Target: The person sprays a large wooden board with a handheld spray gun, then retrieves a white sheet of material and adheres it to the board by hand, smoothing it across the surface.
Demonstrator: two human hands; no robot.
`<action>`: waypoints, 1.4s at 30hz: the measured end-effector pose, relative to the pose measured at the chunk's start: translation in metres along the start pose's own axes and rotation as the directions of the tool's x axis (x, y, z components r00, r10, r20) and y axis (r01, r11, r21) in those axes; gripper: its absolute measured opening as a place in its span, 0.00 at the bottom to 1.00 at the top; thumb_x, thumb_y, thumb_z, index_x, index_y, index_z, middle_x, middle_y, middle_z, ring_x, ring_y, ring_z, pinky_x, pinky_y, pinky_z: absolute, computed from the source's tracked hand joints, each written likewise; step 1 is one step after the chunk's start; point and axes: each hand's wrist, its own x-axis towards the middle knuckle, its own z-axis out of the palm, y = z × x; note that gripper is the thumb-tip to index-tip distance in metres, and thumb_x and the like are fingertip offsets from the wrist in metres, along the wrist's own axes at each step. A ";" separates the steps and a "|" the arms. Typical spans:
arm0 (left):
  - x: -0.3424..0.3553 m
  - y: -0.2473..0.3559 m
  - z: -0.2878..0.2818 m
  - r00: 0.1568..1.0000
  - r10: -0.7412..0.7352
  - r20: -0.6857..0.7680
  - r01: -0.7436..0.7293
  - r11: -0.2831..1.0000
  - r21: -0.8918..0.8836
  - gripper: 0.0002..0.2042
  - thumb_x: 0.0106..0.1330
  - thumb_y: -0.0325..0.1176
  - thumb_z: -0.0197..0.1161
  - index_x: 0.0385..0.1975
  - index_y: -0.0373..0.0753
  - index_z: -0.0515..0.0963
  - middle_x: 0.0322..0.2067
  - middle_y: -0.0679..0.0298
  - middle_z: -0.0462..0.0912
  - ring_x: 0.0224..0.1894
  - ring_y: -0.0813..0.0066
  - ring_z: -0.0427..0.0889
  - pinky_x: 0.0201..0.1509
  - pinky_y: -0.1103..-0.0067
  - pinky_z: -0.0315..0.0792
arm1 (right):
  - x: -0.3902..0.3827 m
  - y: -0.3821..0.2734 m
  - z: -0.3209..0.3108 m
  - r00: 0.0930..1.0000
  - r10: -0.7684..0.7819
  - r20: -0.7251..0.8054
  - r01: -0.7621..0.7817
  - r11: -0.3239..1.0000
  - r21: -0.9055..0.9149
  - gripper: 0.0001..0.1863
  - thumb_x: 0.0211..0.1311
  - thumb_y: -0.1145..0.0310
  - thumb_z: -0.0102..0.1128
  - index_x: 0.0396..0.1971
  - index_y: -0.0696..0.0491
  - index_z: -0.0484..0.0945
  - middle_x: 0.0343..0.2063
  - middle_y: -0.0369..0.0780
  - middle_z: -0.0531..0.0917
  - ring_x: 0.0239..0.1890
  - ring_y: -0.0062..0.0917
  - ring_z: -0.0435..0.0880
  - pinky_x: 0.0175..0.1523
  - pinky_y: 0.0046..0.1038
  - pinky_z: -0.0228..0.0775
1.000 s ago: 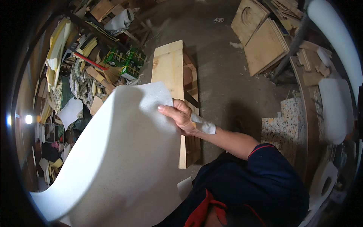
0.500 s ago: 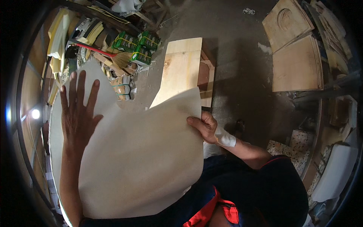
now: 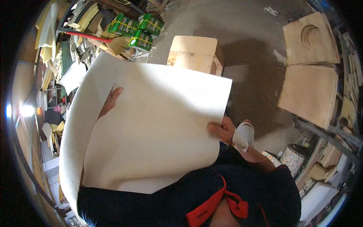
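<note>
A large off-white sheet (image 3: 162, 121), felt-like or foam-like, spreads across the front of my body. My right hand (image 3: 223, 130) grips its right edge, thumb on top and fingers behind; a white wrap (image 3: 244, 137) circles that wrist. The sheet's left side curls up and over my left forearm, hiding it. Of my left hand (image 3: 109, 103) only the outstretched thumb and a bit of the palm side show, lying against the sheet; the other fingers are covered by the curled flap.
Beyond the sheet stands a wooden piece (image 3: 193, 47). Wooden panels (image 3: 310, 87) lean at the right, one with a round recess. Back left are green packs (image 3: 141, 39), a red-handled broom (image 3: 121, 44) and foam offcuts (image 3: 45, 30). A white roll (image 3: 321, 204) lies lower right.
The sheet's left side has curled up over my left hand and forearm, which earlier lay bare on top with fingers spread. My right hand keeps the edge, further right in view.
</note>
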 end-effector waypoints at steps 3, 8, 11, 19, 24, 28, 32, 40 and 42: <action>0.055 -0.006 -0.012 0.991 0.032 -0.127 -0.025 0.998 0.057 0.34 0.67 0.42 0.60 0.71 0.44 0.57 0.72 0.54 0.54 0.73 0.45 0.51 0.72 0.53 0.54 | 0.030 0.006 -0.015 0.999 0.019 -0.038 -0.016 0.997 0.081 0.14 0.72 0.63 0.53 0.46 0.57 0.77 0.34 0.37 0.82 0.36 0.19 0.79 0.41 0.26 0.72; 0.131 0.011 -0.045 0.987 -0.150 -0.056 0.160 0.902 0.400 0.26 0.65 0.42 0.63 0.63 0.45 0.71 0.75 0.61 0.48 0.76 0.51 0.44 0.67 0.40 0.54 | 0.073 -0.006 -0.063 0.989 0.140 0.050 -0.141 0.990 0.017 0.15 0.72 0.60 0.54 0.47 0.57 0.77 0.32 0.37 0.83 0.35 0.19 0.79 0.39 0.26 0.72; 0.170 0.011 -0.072 0.992 -0.127 0.021 0.079 0.727 0.682 0.23 0.64 0.39 0.62 0.60 0.44 0.74 0.75 0.62 0.46 0.77 0.55 0.42 0.68 0.39 0.52 | 0.102 -0.019 -0.091 0.979 0.058 0.196 -0.075 0.994 0.082 0.15 0.73 0.60 0.54 0.46 0.57 0.77 0.32 0.37 0.83 0.33 0.20 0.80 0.37 0.26 0.72; 0.257 0.013 -0.080 0.948 0.166 0.271 -0.259 0.897 0.358 0.35 0.67 0.54 0.57 0.72 0.53 0.56 0.75 0.62 0.49 0.75 0.53 0.49 0.76 0.48 0.45 | 0.174 -0.050 -0.116 0.750 -0.363 0.553 0.446 0.895 -0.018 0.18 0.67 0.69 0.56 0.56 0.55 0.75 0.39 0.49 0.84 0.37 0.42 0.87 0.40 0.35 0.79; 0.307 -0.019 -0.018 0.867 -0.161 0.471 -0.064 0.902 0.427 0.38 0.65 0.60 0.58 0.73 0.55 0.55 0.64 0.55 0.69 0.69 0.45 0.61 0.70 0.43 0.50 | 0.190 -0.071 -0.141 0.753 -0.361 0.550 0.458 0.888 -0.043 0.34 0.62 0.72 0.58 0.70 0.49 0.63 0.50 0.45 0.82 0.45 0.37 0.86 0.48 0.33 0.80; 0.323 -0.070 0.055 0.757 -0.049 0.651 -0.062 0.987 0.147 0.34 0.64 0.52 0.62 0.69 0.48 0.62 0.56 0.51 0.77 0.63 0.48 0.66 0.62 0.36 0.55 | 0.211 -0.051 -0.160 0.878 -0.322 0.355 0.371 0.926 -0.077 0.27 0.61 0.73 0.58 0.63 0.50 0.70 0.36 0.45 0.84 0.38 0.37 0.86 0.44 0.33 0.80; 0.335 -0.106 0.109 0.894 0.186 0.407 -0.234 0.970 0.071 0.21 0.64 0.37 0.61 0.58 0.46 0.71 0.55 0.54 0.76 0.67 0.49 0.63 0.67 0.37 0.49 | 0.233 -0.018 -0.194 0.982 0.148 0.119 -0.070 0.867 -0.494 0.16 0.61 0.69 0.58 0.48 0.57 0.77 0.33 0.45 0.85 0.34 0.33 0.86 0.40 0.33 0.77; 0.444 -0.108 0.161 0.998 0.070 0.004 -0.067 0.963 -0.261 0.18 0.57 0.17 0.53 0.48 0.37 0.72 0.52 0.57 0.77 0.66 0.57 0.67 0.74 0.46 0.38 | 0.306 0.070 -0.208 0.831 0.395 -0.392 -0.465 0.880 -0.098 0.14 0.63 0.63 0.62 0.32 0.60 0.80 0.22 0.37 0.82 0.26 0.20 0.78 0.33 0.28 0.72; 0.462 -0.106 0.177 0.976 0.183 -0.121 -0.213 0.921 -0.326 0.18 0.59 0.18 0.53 0.51 0.37 0.72 0.49 0.53 0.78 0.61 0.53 0.71 0.71 0.55 0.53 | 0.310 0.084 -0.214 0.759 0.426 -0.493 -0.482 0.876 0.014 0.13 0.63 0.62 0.62 0.32 0.60 0.80 0.21 0.35 0.81 0.25 0.17 0.76 0.32 0.26 0.70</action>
